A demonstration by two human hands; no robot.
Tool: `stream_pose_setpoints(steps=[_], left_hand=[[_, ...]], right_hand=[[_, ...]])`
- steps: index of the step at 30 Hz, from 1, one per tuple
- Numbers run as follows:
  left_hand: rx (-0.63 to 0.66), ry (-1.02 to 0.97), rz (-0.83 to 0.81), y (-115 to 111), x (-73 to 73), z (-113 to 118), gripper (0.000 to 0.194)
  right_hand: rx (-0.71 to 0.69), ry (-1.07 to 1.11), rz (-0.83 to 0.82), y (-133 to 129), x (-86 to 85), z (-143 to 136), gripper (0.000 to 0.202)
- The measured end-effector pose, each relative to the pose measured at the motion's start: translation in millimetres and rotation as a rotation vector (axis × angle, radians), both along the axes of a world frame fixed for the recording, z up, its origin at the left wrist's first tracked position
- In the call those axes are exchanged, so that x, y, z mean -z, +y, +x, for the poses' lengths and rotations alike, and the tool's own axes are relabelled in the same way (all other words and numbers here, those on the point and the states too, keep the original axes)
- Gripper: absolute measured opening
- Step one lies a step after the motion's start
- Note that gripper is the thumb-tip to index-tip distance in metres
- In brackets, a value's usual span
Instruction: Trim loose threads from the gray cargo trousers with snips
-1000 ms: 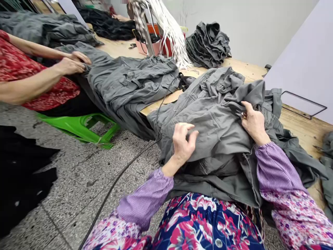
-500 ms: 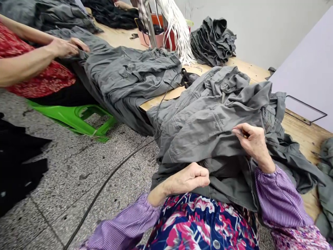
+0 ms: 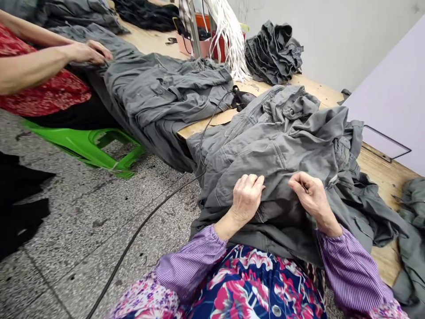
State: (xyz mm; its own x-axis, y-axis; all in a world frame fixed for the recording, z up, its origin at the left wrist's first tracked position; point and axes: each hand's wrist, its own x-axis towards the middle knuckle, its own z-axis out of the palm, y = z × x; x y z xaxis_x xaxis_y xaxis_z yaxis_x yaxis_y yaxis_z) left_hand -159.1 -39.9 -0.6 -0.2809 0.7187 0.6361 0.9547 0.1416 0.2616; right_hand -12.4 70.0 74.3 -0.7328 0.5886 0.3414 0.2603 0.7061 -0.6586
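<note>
A crumpled grey garment point(image 3: 252, 155), with seams and pockets showing, lies over the table edge and down across my lap. My left hand point(image 3: 247, 197) is closed, its curled fingers at a fold of this cloth. Just to its right, my right hand point(image 3: 310, 197) is held in a pinch above the same garment. Something small and dark shows between the thumb and fingers there, too hidden to name. A narrow stretch of grey cloth separates the two hands.
A co-worker's hands point(image 3: 89, 52) hold another grey garment point(image 3: 166, 88) at the left. A green stool point(image 3: 89, 144) stands below. White strips point(image 3: 229, 40) hang behind, beside a grey cloth stack point(image 3: 274, 53). A black cable point(image 3: 142, 230) crosses the floor side; a wire frame point(image 3: 388, 141) stands right.
My left hand has risen from near my lap onto the garment, close to my right hand. My right hand has dropped slightly, and the cloth beneath it has shifted.
</note>
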Motion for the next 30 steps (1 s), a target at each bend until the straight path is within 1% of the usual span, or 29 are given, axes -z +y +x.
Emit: stream_pose_setpoints(steps=[2, 4, 6, 8, 10, 12, 13, 14, 15, 17, 18, 19, 20, 21, 22, 24, 26, 27, 28, 30], left_hand=[[-0.020, 0.102, -0.019, 7.2, 4.6, -1.8, 0.015], [-0.028, 0.109, -0.039, 12.5, 8.3, -4.0, 0.014], [-0.012, -0.003, -0.025, 13.3, 10.4, -7.5, 0.018], [-0.004, -0.144, 0.012, 7.1, 11.1, -13.2, 0.019], [-0.038, -0.292, 0.039, -7.6, 10.9, -22.4, 0.018], [-0.131, -0.407, 0.001, -30.3, 10.1, -34.6, 0.016], [-0.183, -0.444, -0.068, -43.9, 9.5, -41.2, 0.016], [-0.233, -0.447, -0.186, -58.0, 8.5, -47.6, 0.017], [-0.271, -0.415, -0.353, -72.1, 7.1, -53.4, 0.018], [-0.314, -0.289, -0.714, -95.8, 2.4, -61.5, 0.021], [-0.322, -0.211, -0.825, -103.7, -0.9, -63.4, 0.022], [-0.329, -0.131, -0.859, -108.0, -5.1, -63.5, 0.023], [-0.332, -0.061, -0.817, -108.0, -9.8, -62.0, 0.023], [-0.322, -0.009, -0.709, -103.8, -15.0, -58.7, 0.023], [-0.297, 0.023, -0.560, -95.5, -20.5, -53.9, 0.023], [-0.194, 0.031, -0.233, -68.8, -31.0, -40.8, 0.020], [-0.057, 0.035, 0.015, -34.1, -38.7, -25.7, 0.017], [-0.005, 0.042, 0.088, -16.0, -40.8, -18.6, 0.017], [0.035, 0.049, 0.127, 1.4, -41.6, -12.4, 0.017], [0.088, 0.054, 0.128, 31.6, -39.8, -3.5, 0.017]], right_hand=[[-0.028, 0.015, -0.079, -12.2, -2.5, 12.3, 0.022], [-0.105, -0.005, -0.170, -29.2, 0.3, 19.3, 0.022], [-0.218, -0.040, -0.269, -49.2, 9.1, 20.3, 0.021], [-0.369, -0.096, -0.362, -70.4, 22.1, 16.7, 0.018], [-0.542, -0.182, -0.411, -90.3, 35.4, 11.0, 0.012], [-0.686, -0.266, -0.368, -106.1, 44.5, 5.6, 0.010], [-0.730, -0.297, -0.317, -111.4, 46.5, 3.6, 0.009], [-0.746, -0.316, -0.258, -114.5, 46.6, 2.2, 0.008], [-0.743, -0.321, -0.202, -115.2, 45.1, 1.5, 0.008], [-0.681, -0.293, -0.119, -109.3, 38.4, 1.8, 0.009], [-0.621, -0.258, -0.077, -102.9, 34.1, 2.6, 0.010], [-0.545, -0.210, -0.024, -94.5, 29.5, 3.6, 0.011], [-0.451, -0.153, 0.045, -84.5, 25.1, 4.6, 0.011], [-0.344, -0.097, 0.125, -73.4, 20.9, 5.6, 0.012], [-0.231, -0.048, 0.209, -61.6, 17.1, 6.4, 0.013], [-0.024, 0.012, 0.346, -38.0, 11.3, 7.7, 0.013], [0.125, 0.011, 0.410, -17.2, 8.7, 8.2, 0.012], [0.171, -0.003, 0.418, -8.8, 8.8, 8.1, 0.011], [0.203, -0.022, 0.416, -1.7, 9.8, 7.9, 0.011], [0.234, -0.056, 0.395, 8.3, 13.8, 7.2, 0.010]])
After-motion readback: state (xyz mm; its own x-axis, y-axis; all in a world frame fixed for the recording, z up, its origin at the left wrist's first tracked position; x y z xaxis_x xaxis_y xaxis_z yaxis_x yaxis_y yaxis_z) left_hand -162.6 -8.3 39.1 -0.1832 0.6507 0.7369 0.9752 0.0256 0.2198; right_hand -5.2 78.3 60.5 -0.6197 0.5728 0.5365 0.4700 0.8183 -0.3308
